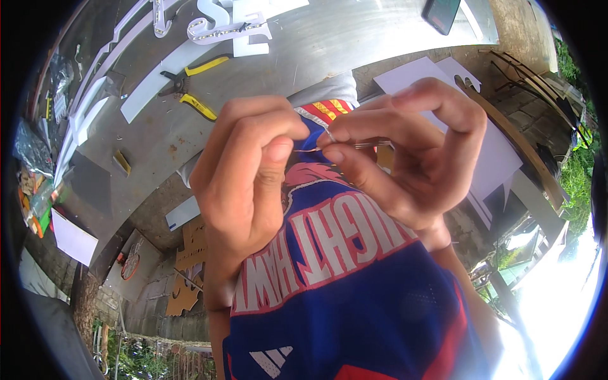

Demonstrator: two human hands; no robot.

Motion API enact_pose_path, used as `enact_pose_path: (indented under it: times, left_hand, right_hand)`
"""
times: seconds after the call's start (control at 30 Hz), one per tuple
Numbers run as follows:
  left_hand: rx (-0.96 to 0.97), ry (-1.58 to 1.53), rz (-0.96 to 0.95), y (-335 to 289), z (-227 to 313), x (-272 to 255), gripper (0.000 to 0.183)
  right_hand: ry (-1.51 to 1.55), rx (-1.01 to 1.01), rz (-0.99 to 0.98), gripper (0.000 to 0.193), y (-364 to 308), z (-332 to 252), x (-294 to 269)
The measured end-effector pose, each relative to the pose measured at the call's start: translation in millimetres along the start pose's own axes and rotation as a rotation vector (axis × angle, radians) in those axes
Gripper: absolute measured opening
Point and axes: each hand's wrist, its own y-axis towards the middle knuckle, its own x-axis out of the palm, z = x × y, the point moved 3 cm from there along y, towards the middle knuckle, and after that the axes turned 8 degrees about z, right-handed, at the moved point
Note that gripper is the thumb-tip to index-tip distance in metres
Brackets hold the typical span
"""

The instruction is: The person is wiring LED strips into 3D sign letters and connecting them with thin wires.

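Observation:
In front of my chest, both hands work close together on a thin wire with a copper-coloured stretch. My right hand pinches it between thumb and index finger, the other fingers curled loosely. More thin strands run out behind that pinch. My left hand is closed, its thumb pressed to the curled index finger where the wire's other end meets it. What exactly sits inside the left pinch is hidden. Beyond my left hand, pliers with yellow handles lie with their handles spread on the grey metal table.
White cut-out letters, one carrying a strip of small lights, lie at the table's far side. A dark phone rests far right. White sheets lean at the right, cut cardboard at lower left. Plastic bags crowd the left edge.

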Motion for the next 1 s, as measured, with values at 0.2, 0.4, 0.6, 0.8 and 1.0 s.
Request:
enact_pose_path:
  times: [0.2,0.4,0.6,0.8,1.0]
  left_hand:
    - [0.143,-0.02,0.06,1,-4,-3,0.011]
    - [0.346,0.143,0.047,5,2,3,0.013]
    - [0.442,0.203,0.112,6,1,11,0.01]
    - [-0.065,0.099,-0.002,2,5,9,0.01]
    - [-0.163,-0.062,0.052,4,1,8,0.012]
  right_hand:
    - [0.047,0.042,0.016,0.058,0,4,-1]
    - [0.142,0.187,0.035,0.058,1,3,-4]
    - [0.124,0.159,0.033,0.057,0,9,-4]
    - [0.023,-0.391,0.181,0.046,-4,19,2]
    - [-0.054,-0.043,-0.057,0.051,5,14,-13]
